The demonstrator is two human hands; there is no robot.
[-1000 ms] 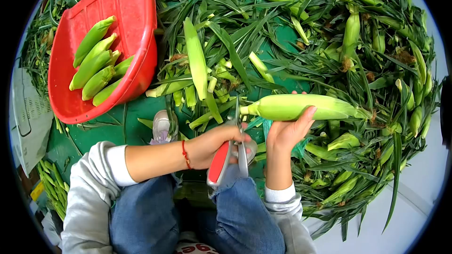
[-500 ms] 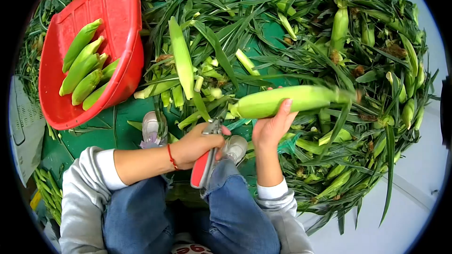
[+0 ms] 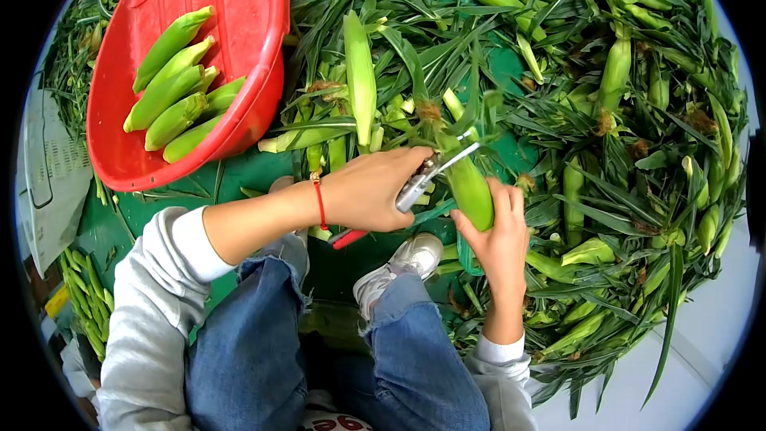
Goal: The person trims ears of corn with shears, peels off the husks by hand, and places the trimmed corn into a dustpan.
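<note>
My left hand (image 3: 367, 193) is closed around pruning shears (image 3: 412, 193) with grey and red handles. Their blades are apart, at the silk end of a green, husked ear of corn (image 3: 472, 195). My right hand (image 3: 499, 227) grips the lower end of that ear, its silk end tilted up and away from me. Part of the shears is hidden behind my left fingers. Just beyond my hands, another ear of corn (image 3: 360, 80) lies on cut stalks and leaves.
At the left stands a red plastic scoop (image 3: 227, 0) with several trimmed ears (image 3: 163, 100) inside. A large heap of corn and leaves (image 3: 614, 168) spreads across the right and far side. My shoes (image 3: 399, 267) rest on the green floor (image 3: 327, 271). A pale crate (image 3: 60, 168) sits far left.
The ear has swung from lying sideways to pointing away from me, its silk end now near the shears. My left hand has risen and moved right, bringing the blades to the ear.
</note>
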